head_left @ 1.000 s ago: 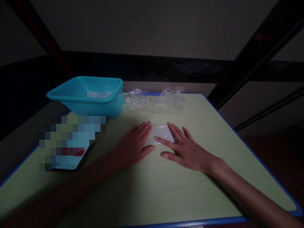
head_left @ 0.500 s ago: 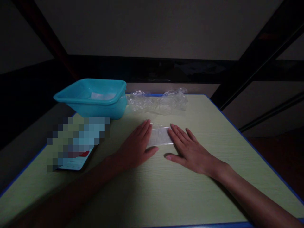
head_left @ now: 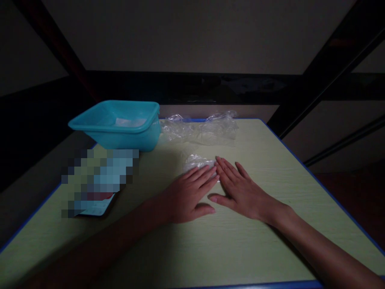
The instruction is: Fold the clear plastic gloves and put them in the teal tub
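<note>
A small clear plastic sheet (head_left: 197, 161) lies flat near the middle of the pale green desk with a blue edge (head_left: 210, 245). The left hand (head_left: 191, 194) rests palm down, its fingers (head_left: 202, 175) spread out straight over the sheet's near part, gripping nothing. The right hand (head_left: 240, 192) lies flat just beside it, fingers extended, tips at the sheet's right end. Behind them, a turquoise plastic basin (head_left: 120, 134) stands beside a crumpled clear plastic wrap (head_left: 201, 130).
</note>
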{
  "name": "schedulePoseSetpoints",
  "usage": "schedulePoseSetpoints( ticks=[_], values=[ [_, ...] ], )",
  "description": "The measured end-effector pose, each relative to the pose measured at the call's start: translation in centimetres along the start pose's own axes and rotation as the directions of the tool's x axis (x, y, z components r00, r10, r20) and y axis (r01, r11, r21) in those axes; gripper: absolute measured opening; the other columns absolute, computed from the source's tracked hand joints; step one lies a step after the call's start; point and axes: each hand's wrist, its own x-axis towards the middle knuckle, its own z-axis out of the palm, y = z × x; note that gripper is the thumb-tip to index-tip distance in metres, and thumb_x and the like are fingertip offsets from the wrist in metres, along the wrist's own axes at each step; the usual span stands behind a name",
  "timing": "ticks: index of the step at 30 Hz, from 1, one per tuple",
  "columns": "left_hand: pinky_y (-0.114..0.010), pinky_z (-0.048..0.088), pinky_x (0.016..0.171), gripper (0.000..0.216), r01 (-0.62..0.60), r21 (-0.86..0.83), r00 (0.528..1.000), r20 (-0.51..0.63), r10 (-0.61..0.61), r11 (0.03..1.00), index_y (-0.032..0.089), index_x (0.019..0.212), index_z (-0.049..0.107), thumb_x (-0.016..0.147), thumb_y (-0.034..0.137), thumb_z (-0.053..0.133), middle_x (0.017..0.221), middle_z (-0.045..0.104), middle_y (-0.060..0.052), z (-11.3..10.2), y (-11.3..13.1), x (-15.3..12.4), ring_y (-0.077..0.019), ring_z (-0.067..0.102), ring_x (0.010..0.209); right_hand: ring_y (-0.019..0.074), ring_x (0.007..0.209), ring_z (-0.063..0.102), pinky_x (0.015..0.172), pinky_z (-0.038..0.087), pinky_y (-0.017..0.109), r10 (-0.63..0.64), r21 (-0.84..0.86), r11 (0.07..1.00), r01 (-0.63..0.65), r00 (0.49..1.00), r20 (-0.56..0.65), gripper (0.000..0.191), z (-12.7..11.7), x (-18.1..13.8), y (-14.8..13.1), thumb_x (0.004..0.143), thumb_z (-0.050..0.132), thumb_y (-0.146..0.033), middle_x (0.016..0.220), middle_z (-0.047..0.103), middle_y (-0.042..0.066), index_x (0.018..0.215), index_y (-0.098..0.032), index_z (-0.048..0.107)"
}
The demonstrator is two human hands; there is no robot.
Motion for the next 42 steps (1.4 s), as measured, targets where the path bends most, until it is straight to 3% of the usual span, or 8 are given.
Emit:
schedulePoseSetpoints(
  ticks=[18,34,39,42],
  values=[
    [-0.053,0.019,0.107,0.071,0.102,-0.022,0.994,-0.026,-0.102,0.995,0.016,0.138,0.031,0.081,0.054,0.049,0.148,0.024,-0.008,0.4,0.2,-0.3,-0.0359,0.012,0.136,0.0313,0.135,0.014,0.106,0.018,0.055,-0.011,-0.002,1.000,0.011,0.999,-0.037,0.088,0.4,0.0,0.2,0.082,0.023,-0.069,0.145,0.019,0.022,0.143,-0.005,0.015],
    [-0.052,0.024,0.105,0.065,0.160,-0.027,0.986,-0.035,-0.161,0.987,0.010,0.134,0.038,0.081,0.046,0.052,0.144,0.031,-0.016,-0.1,-0.8,-2.2,-0.0368,0.016,0.135,0.0320,0.135,0.015,0.105,0.020,0.056,0.004,0.009,1.000,-0.004,1.000,-0.007,0.091,-0.2,0.0,-0.1,0.082,0.020,-0.070,0.144,0.018,0.025,0.139,0.000,0.023],
    [-0.046,0.026,0.105,0.072,0.194,-0.040,0.973,-0.117,-0.197,0.980,0.005,0.135,0.033,0.079,0.046,0.055,0.144,0.027,-0.023,0.0,-0.9,-1.8,-0.0320,0.023,0.133,0.0320,0.135,0.017,0.105,0.021,0.056,-0.005,-0.001,1.000,0.005,0.999,-0.035,0.089,0.1,0.0,0.0,0.082,0.024,-0.070,0.144,0.021,0.025,0.140,-0.001,0.023],
    [-0.044,0.028,0.104,0.071,0.239,-0.046,0.956,-0.165,-0.243,0.970,0.003,0.134,0.032,0.081,0.046,0.051,0.141,0.032,-0.023,0.1,-1.1,-1.5,-0.0294,0.030,0.131,0.0313,0.135,0.017,0.105,0.021,0.055,-0.006,-0.009,1.000,0.005,0.999,-0.045,0.088,0.2,0.0,0.2,0.082,0.024,-0.069,0.144,0.021,0.024,0.140,-0.003,0.022]
  ],
)
